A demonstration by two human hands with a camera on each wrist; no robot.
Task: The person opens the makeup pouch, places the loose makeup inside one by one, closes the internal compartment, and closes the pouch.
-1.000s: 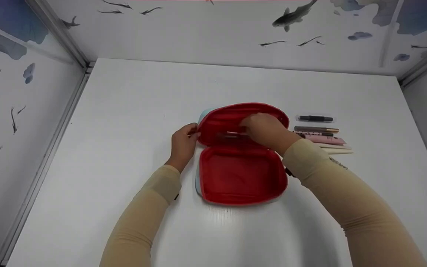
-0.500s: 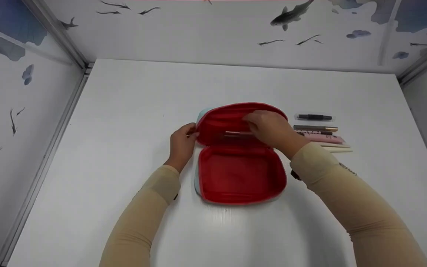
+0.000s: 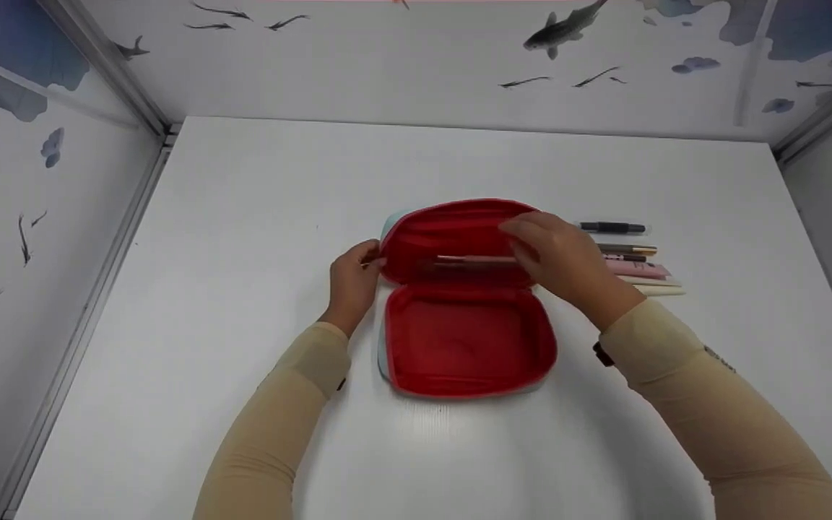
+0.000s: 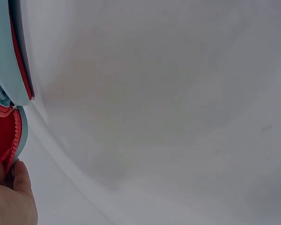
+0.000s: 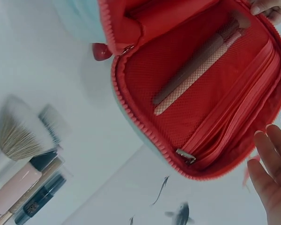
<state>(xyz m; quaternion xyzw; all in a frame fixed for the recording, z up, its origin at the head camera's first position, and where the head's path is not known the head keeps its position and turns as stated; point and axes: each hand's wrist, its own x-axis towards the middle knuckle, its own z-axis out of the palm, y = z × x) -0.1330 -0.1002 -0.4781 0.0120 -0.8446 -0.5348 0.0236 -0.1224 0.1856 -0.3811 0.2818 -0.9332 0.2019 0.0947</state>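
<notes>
A zip-up cosmetic case (image 3: 470, 343) with a red lining and pale blue outside lies unfolded on the white table. My left hand (image 3: 354, 282) pinches the left edge of its raised lid (image 3: 452, 231), also seen at the zip edge in the left wrist view. Inside the lid, a dark makeup brush (image 5: 192, 65) and a pinkish makeup brush (image 5: 196, 77) lie side by side behind a mesh pocket (image 5: 154, 84). Over the lid's right side is my right hand (image 3: 568, 260). Its fingers are extended and hold nothing in the right wrist view.
Right of the case lies a row of cosmetics: a black-capped pen in clear wrapping (image 3: 612, 227), slim dark sticks (image 3: 629, 250), a pink tube (image 3: 636, 269) and pale handles (image 3: 658, 291). Large bristles (image 5: 23, 133) show at the handles' other end. Printed wall panels (image 3: 401, 72) enclose the table.
My right hand has drawn rightward out of the lid's middle, uncovering more of the brushes in the mesh pocket. The left hand keeps its hold on the lid's edge.
</notes>
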